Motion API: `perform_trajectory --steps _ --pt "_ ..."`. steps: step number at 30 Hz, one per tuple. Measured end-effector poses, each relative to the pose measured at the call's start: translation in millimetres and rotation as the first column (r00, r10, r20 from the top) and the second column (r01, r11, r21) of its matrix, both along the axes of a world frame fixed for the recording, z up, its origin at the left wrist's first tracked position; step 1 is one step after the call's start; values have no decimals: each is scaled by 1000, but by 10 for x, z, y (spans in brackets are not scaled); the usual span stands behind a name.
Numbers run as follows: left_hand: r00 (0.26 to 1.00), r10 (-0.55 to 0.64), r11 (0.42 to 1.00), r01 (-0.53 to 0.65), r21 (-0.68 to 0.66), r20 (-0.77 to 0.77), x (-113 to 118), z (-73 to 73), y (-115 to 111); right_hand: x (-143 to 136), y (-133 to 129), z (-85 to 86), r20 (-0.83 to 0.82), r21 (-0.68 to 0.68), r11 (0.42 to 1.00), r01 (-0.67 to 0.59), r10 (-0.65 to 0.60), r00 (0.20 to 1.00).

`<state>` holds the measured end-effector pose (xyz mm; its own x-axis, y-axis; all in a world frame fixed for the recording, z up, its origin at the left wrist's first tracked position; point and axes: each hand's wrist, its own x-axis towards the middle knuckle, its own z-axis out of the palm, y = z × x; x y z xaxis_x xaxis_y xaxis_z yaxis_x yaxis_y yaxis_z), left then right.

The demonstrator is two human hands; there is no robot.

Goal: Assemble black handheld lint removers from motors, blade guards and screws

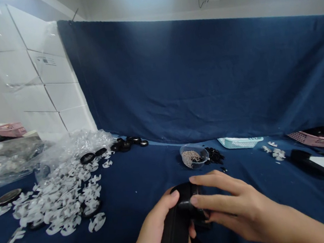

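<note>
A black curved part (174, 229) with a rounded head is held up at the bottom centre, over the blue cloth. My left hand (158, 219) is wrapped round it, thumb on top near the head and fingertips showing underneath. From the right, my right hand (235, 202) grips the head, its fingers laid over a dark ring-like piece there. Just beyond the hands stands a clear bowl (203, 155) of small metallic pieces, with a pile of small black pieces (214, 155) beside it.
White plastic clips (62, 195) are heaped at the left, with black rings (87, 158) and plastic wrap (77, 145) near them. A teal basket (240, 142), a pink basket (319, 139) and a black handle-shaped part (313, 164) lie to the right. A blue curtain (204, 77) hangs behind.
</note>
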<state>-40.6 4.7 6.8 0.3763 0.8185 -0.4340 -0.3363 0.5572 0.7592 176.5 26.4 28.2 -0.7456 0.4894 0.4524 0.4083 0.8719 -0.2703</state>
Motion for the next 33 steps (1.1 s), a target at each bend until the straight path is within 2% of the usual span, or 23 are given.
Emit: perform_trajectory --steps 2,3,4,7,8,11,14,15,16,19,20,21,22,24,25,26,27,28,29,30,31,32,33 --pt "1000 5 999 -4 33 -28 19 8 14 -19 10 -3 -42 -46 998 34 -36 999" --pt "998 40 994 -34 99 -54 36 10 14 -57 12 -6 -118 -150 985 84 -102 988" --pt "993 85 982 -70 174 -82 57 12 10 -105 12 -10 -190 -302 944 135 -198 962" --pt "968 215 938 -167 305 -131 121 24 0 -232 10 -30 -263 -687 702 185 -479 838" --pt "963 237 932 -188 311 -125 136 31 4 -245 9 -40 -281 -731 660 174 -522 805" --pt "954 281 922 -239 303 -102 143 57 49 -176 10 -85 -378 -788 614 41 -535 756" --pt "943 319 911 -276 306 -99 111 56 132 -41 30 -123 -191 -947 315 -58 -410 892" --pt "946 310 916 -271 296 -94 101 46 159 -8 43 -126 -132 -961 274 -22 -392 910" --pt "952 292 925 -258 280 -87 95 31 182 13 57 -125 -117 -950 311 19 -413 903" --pt "973 223 950 -202 238 -64 100 -12 205 -3 91 -116 -364 -721 686 98 -496 788" --pt "973 224 950 -205 237 -57 102 -18 198 -26 94 -119 -421 -658 749 75 -449 788" --pt "969 243 943 -223 247 -51 99 -15 187 -52 92 -126 -428 -658 752 22 -398 812" --pt "962 270 933 -248 260 -51 90 -7 176 -77 86 -135 -383 -729 683 -45 -353 854" --pt "945 319 916 -288 280 -72 54 19 164 -114 74 -157 -226 -905 415 -93 -283 932" --pt "939 334 912 -299 280 -84 32 30 164 -124 74 -165 -167 -937 343 -63 -282 945" --pt "939 331 916 -297 269 -91 13 35 166 -131 80 -172 -140 -928 373 -14 -312 940" --pt "947 308 927 -279 249 -86 1 33 167 -140 93 -176 -162 -867 497 39 -355 921" --pt "961 266 944 -245 221 -71 1 25 164 -156 113 -179 -244 -736 672 88 -385 890" --pt "973 224 955 -209 209 -49 13 12 157 -185 139 -180 -356 -532 838 122 -352 866" --pt "981 193 959 -182 217 -29 35 -2 144 -230 169 -182 -428 -295 949 112 -237 872" --pt "984 176 956 -167 240 -16 65 -13 127 -295 202 -183 -439 -81 995 54 -84 894" --pt "984 176 948 -168 271 -6 96 -18 110 -378 234 -185 -433 54 998 -20 41 900" --pt "978 209 928 -198 316 -2 122 -16 96 -477 266 -188 -457 81 994 -66 96 884"
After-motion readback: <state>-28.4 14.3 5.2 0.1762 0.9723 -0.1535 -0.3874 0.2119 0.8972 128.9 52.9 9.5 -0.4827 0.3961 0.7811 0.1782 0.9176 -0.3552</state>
